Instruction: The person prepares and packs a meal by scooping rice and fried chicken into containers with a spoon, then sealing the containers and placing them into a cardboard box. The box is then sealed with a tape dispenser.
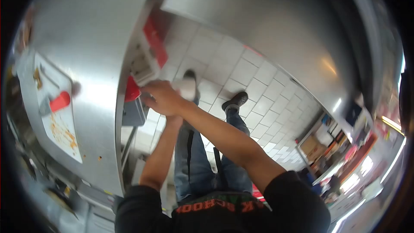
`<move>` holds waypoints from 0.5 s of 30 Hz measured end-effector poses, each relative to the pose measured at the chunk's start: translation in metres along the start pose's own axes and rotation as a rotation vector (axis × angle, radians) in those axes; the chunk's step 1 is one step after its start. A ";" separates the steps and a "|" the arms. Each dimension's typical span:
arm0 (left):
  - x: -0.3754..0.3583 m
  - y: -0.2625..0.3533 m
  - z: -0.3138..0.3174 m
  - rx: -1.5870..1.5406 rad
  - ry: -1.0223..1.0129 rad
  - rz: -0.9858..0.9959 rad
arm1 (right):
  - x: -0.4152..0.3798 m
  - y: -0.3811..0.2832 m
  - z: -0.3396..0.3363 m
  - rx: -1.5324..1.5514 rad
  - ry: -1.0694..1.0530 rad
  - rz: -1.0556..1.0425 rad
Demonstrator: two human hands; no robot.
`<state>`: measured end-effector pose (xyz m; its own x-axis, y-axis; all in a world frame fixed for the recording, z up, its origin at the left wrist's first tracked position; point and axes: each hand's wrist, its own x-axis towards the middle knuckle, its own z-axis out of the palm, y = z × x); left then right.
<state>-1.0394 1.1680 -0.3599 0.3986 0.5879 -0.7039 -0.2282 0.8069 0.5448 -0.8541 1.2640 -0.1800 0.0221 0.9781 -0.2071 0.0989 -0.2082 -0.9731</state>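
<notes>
My right hand (163,98) reaches across my left wrist at the counter's edge. Its fingers are bent, blurred and close beside a red object (132,89), and what they close on is hidden. Most of my left hand (174,120) lies behind the right one, so its fingers do not show. Just past both hands is a blurred white object (185,89), which overlaps the right hand's edge. Beneath the red object sits a grey box (134,114). Beyond the hands, a pale divided tray (143,64) stands by a red panel (155,42).
A steel counter (97,30) runs along the left. On it lies a stained white cutting board (64,127) with a red-handled tool (59,102). Another steel surface (258,17) is at upper right. White tiles (241,71) cover the floor. Loaded shelves (321,140) stand at right.
</notes>
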 end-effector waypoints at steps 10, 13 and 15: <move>-0.183 -0.016 0.229 0.058 -0.321 -0.562 | -0.338 -0.024 -0.135 -0.259 -0.049 0.332; -0.213 -0.040 0.268 0.156 -0.614 -0.664 | -0.413 -0.028 -0.161 -0.073 0.158 0.408; -0.245 -0.051 0.316 0.252 -0.668 -0.689 | -0.463 -0.023 -0.173 -0.104 0.328 0.352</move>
<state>-0.8445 0.9648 -0.0707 0.8099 -0.2198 -0.5438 0.4058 0.8794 0.2489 -0.6944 0.8152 -0.0443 0.3822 0.8001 -0.4622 0.1279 -0.5412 -0.8311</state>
